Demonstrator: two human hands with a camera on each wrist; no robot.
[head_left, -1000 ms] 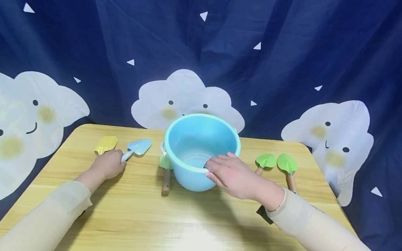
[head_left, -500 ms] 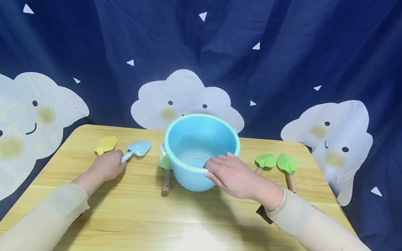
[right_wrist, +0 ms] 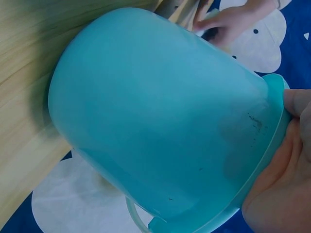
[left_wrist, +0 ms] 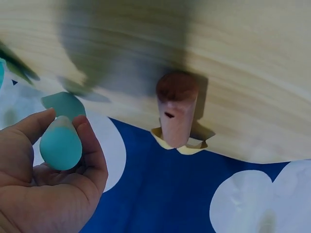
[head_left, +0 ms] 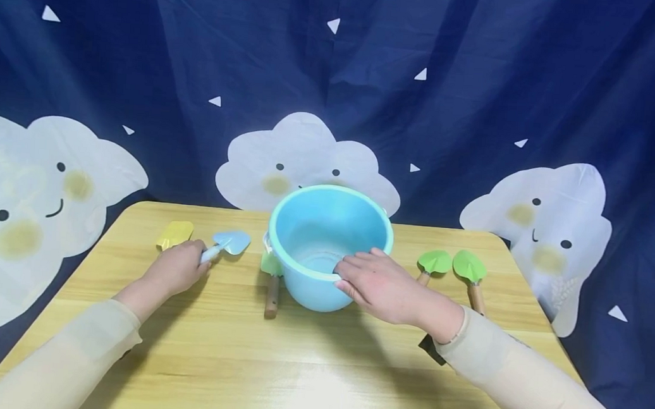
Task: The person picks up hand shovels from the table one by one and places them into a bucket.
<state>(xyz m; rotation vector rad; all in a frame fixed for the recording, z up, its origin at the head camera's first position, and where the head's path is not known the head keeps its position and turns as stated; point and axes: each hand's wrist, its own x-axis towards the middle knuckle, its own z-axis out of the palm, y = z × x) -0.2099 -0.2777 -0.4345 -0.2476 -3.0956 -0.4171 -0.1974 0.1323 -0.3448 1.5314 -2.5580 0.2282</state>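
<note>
My left hand (head_left: 177, 269) holds a light-blue trowel (head_left: 232, 242) by its handle over the left of the table. In the left wrist view, thumb and fingers pinch the teardrop-shaped handle end (left_wrist: 60, 145). A yellow shovel (head_left: 176, 233) lies just left of that hand, its wooden handle (left_wrist: 177, 109) pointing at the wrist camera. My right hand (head_left: 381, 287) grips the near rim of a blue bucket (head_left: 321, 296), fingers inside and thumb outside. Nothing shows inside the bucket.
A green tool with a wooden handle (head_left: 272, 296) lies close against the bucket's left side, its head partly hidden. Two green trowels (head_left: 434, 261) (head_left: 469, 266) lie on the right, near my right forearm. A dark-blue curtain (head_left: 337, 72) hangs behind the wooden table (head_left: 226, 349).
My left forearm has swung slightly left, and the hand with the light-blue trowel has shifted a little. My right hand stays on the bucket's rim.
</note>
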